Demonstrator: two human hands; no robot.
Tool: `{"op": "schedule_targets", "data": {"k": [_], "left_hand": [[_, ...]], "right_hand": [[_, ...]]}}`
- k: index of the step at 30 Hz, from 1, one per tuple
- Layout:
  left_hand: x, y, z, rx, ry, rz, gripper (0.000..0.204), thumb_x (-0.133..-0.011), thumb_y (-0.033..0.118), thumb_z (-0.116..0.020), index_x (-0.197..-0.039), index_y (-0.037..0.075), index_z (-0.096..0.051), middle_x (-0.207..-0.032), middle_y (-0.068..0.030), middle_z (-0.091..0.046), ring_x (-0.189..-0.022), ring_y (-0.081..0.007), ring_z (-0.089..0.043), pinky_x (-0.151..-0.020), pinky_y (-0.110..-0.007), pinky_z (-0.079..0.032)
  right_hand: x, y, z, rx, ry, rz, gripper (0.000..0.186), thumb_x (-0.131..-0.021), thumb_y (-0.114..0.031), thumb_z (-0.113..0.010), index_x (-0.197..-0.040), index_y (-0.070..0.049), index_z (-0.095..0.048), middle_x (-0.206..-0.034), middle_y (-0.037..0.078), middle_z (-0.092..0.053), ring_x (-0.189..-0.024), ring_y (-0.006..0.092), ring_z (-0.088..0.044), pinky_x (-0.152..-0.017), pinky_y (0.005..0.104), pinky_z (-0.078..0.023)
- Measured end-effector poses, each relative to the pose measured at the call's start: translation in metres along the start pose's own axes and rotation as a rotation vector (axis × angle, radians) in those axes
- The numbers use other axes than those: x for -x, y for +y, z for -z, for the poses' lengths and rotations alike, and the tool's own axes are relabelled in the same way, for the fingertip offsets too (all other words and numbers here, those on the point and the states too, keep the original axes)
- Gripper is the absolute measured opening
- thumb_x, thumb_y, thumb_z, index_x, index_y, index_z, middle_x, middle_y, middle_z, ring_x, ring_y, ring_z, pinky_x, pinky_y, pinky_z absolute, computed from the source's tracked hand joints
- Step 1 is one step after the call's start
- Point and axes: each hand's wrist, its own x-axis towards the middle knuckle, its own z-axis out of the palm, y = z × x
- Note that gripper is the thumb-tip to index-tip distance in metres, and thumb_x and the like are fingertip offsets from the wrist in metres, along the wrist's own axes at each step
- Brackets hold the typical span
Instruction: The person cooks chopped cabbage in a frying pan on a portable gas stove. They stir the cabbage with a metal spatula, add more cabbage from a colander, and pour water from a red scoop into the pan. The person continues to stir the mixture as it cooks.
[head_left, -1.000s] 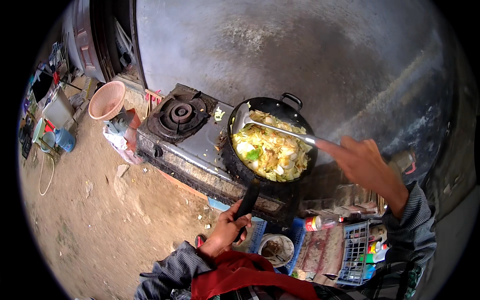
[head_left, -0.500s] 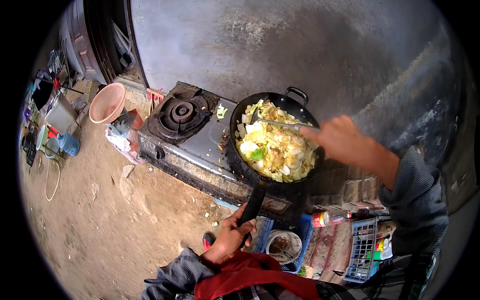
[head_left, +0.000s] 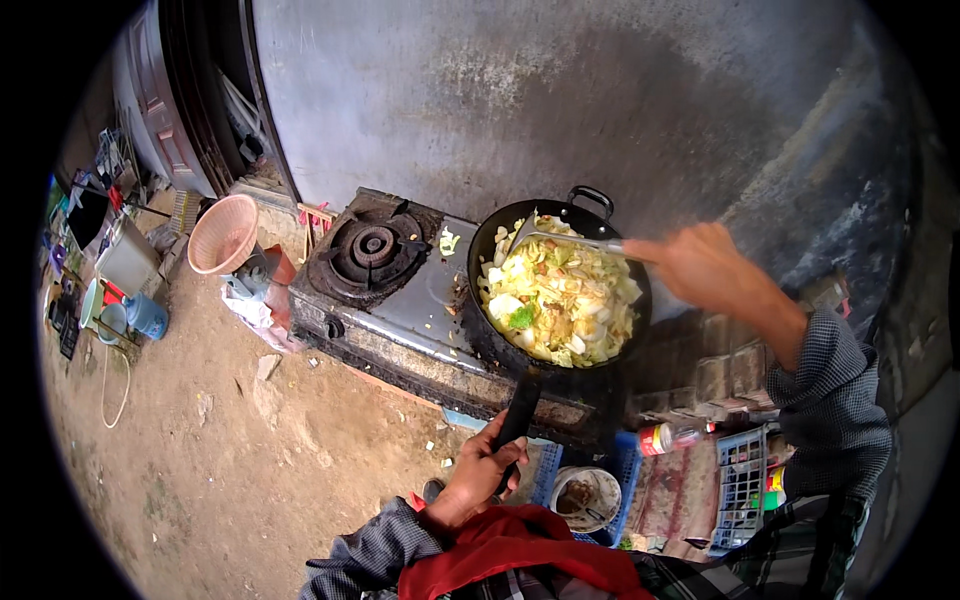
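Observation:
A black wok sits on the right side of the gas stove, full of chopped cabbage in pale yellow and white pieces. My left hand is closed around the wok's dark long handle, which points toward me. In my right hand is a metal spatula, gripped by its handle. Its head lies against the cabbage at the far left part of the wok, partly covered by food. A small loop handle stands out from the wok's far rim.
On the stove's left is a bare burner, with a cabbage scrap beside it. A grey wall rises behind. Below are a dirty white bucket, a blue crate and a bottle. A pink basket stands left.
My right hand has shifted slightly right, and the spatula's head now shows more above the cabbage. The whole view has moved a little; my left hand keeps its grip.

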Motion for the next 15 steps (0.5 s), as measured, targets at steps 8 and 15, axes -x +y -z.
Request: {"op": "schedule_targets", "data": {"k": [8, 15], "left_hand": [[0.0, -0.001, 0.0, -0.029, -0.009, -0.023, 0.049, -0.091, 0.007, -0.046, -0.137, 0.009, -0.03, -0.076, -0.0048, -0.055, -0.045, -0.0094, -0.048, -0.036, -0.022, -0.038], [-0.004, -0.004, 0.0, -0.024, -0.01, -0.004, 0.046, -0.092, 0.011, -0.048, -0.134, 0.008, -0.032, -0.075, -0.0048, -0.055, -0.044, -0.0094, -0.049, -0.035, -0.022, -0.038]], "right_hand": [[-0.001, -0.022, -0.036, -0.096, 0.051, -0.078, 0.044, -0.077, -0.003, -0.052, -0.119, -0.016, -0.058, -0.062, 0.014, -0.059, -0.058, 0.0292, -0.061, -0.051, 0.0406, -0.043], [0.044, -0.015, -0.024, -0.07, 0.156, -0.061, 0.04, -0.079, -0.007, -0.054, -0.117, -0.018, -0.059, -0.064, 0.012, -0.058, -0.055, 0.0261, -0.057, -0.048, 0.0377, -0.039]]}}
